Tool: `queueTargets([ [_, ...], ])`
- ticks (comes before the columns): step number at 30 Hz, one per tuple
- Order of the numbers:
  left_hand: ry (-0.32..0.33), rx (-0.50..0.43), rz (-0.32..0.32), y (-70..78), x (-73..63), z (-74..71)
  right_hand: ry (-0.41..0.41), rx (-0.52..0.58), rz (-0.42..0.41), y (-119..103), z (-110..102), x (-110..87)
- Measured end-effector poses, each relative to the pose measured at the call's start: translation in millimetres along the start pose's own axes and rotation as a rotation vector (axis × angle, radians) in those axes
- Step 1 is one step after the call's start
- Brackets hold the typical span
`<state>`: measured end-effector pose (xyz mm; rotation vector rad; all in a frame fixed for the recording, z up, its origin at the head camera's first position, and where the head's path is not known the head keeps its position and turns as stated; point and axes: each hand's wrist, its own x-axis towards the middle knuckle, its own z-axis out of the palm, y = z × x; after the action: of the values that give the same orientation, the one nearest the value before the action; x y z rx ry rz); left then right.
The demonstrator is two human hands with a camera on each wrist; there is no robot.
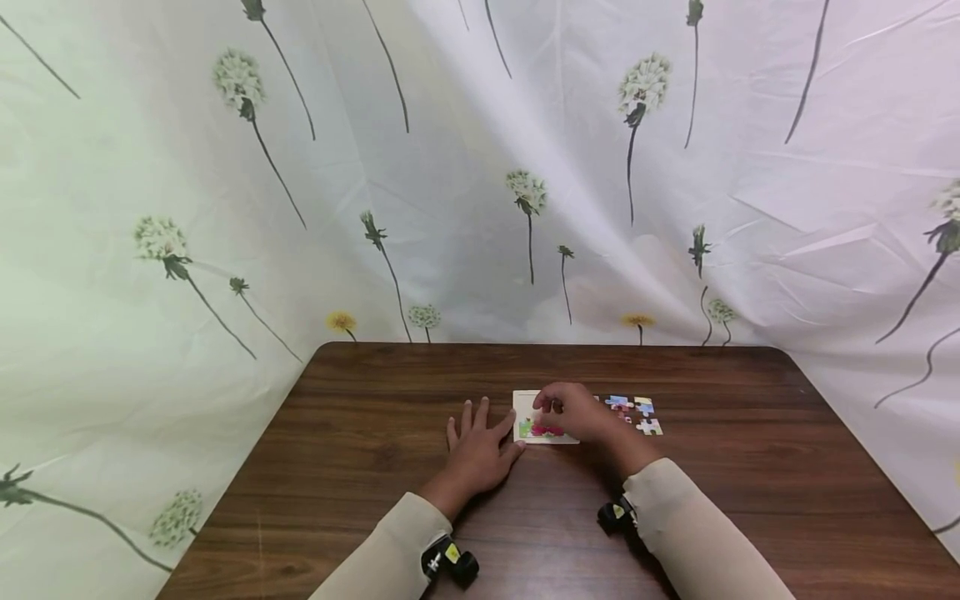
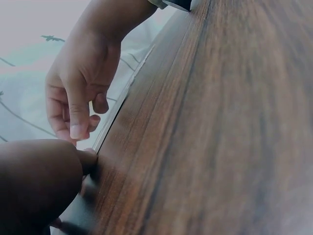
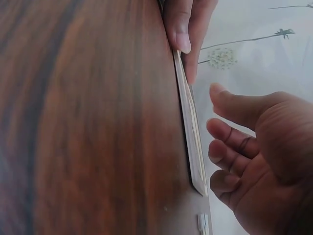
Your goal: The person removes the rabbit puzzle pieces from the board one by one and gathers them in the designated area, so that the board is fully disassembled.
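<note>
A pale jigsaw puzzle tray [image 1: 527, 400] lies on the table, with red and green picture parts [image 1: 546, 430] along its near side. My left hand [image 1: 480, 454] rests spread on the wood, its thumb and forefinger at the tray's left edge; the right wrist view has that thumb [image 3: 182, 43] at the tray's end. Over the tray's right part hovers my right hand [image 1: 573, 412], fingers loosely bent. From the right wrist, a gap shows between its thumb [image 3: 234, 105] and fingers, with nothing visible in it. The hand hides part of the tray.
Several loose jigsaw pieces [image 1: 649, 427] lie just right of the tray, partly behind the right hand. The brown wooden table [image 1: 360, 417] reaches back to a white cloth [image 1: 450, 208] printed with dandelions. Each wrist wears a small black camera [image 1: 463, 568].
</note>
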<state>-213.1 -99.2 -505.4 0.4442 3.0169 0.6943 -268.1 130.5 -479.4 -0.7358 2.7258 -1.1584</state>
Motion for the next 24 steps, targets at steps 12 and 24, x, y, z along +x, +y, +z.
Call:
queueTargets([
  [12, 0.025, -0.025, 0.000, 0.1, 1.6, 0.1, 0.024, -0.131, -0.082, 3, 13, 1.8],
  [24, 0.020, -0.032, 0.001, 0.2, 0.0, 0.8, 0.028, -0.225, -0.086, 5, 18, -4.7],
])
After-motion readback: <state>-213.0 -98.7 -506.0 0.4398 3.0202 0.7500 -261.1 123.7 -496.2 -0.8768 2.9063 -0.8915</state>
